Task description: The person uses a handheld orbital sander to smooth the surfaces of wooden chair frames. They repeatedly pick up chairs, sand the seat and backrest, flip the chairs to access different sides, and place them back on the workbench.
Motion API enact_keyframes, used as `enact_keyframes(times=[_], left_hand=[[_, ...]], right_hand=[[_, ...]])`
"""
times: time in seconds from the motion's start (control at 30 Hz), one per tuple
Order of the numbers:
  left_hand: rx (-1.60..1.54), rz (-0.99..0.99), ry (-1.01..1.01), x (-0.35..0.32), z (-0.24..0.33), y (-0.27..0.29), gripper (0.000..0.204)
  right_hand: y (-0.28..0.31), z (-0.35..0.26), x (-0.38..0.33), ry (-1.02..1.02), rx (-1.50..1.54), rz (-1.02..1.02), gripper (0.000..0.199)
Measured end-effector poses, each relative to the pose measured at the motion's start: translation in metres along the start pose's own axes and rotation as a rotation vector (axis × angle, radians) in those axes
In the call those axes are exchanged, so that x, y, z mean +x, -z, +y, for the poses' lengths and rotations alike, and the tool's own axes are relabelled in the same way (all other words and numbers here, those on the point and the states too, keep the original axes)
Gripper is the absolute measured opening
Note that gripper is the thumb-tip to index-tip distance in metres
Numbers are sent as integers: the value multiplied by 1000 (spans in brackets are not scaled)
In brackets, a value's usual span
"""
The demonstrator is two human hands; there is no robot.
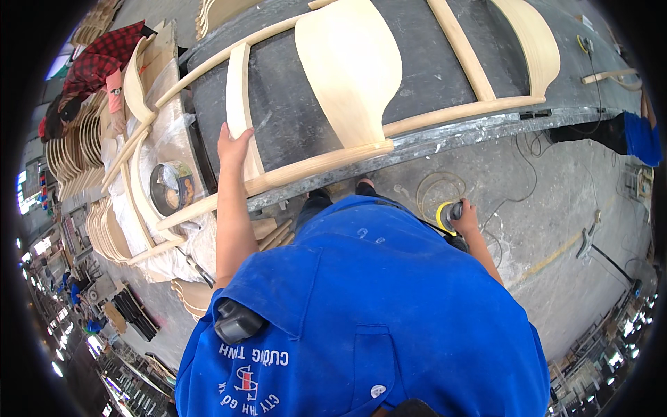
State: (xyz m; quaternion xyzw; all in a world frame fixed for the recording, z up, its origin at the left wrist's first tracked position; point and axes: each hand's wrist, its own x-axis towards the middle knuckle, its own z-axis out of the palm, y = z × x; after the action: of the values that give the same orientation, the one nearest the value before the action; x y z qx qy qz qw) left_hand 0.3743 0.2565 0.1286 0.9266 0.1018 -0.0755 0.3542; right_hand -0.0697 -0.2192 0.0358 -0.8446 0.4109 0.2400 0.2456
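Note:
A pale wooden chair frame (pixel 313 165) lies along the dark worktable in front of me. My left hand (pixel 235 147) grips the lower part of its narrow curved crosspiece (pixel 237 90), thumb on one side and fingers partly hidden behind. To the right of that is the frame's broad, flared backrest panel (pixel 351 66). Down at my right side, away from the table, my right hand (pixel 467 218) is closed around an orbital sander (pixel 455 210) with a yellow-edged round pad. The sander's underside is turned away.
A similar chair frame (pixel 533 48) continues at the right. Left of the table, a round tin (pixel 172 189) sits among more curved frames on plastic sheeting (pixel 163 132). A co-worker in a checked shirt (pixel 104 59) bends there; another person (pixel 636 135) stands far right. Hoses (pixel 438 187) coil on the floor.

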Motion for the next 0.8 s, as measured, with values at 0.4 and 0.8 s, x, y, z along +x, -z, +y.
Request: enact_keyframes(times=[0.4, 0.8], left_hand=[[-51, -4, 16, -2, 5, 6, 87], [-79, -14, 16, -1, 2, 5, 87]], right_hand=[[-9, 28, 2, -71, -18, -1, 89], [2, 5, 6, -44, -5, -10, 87]])
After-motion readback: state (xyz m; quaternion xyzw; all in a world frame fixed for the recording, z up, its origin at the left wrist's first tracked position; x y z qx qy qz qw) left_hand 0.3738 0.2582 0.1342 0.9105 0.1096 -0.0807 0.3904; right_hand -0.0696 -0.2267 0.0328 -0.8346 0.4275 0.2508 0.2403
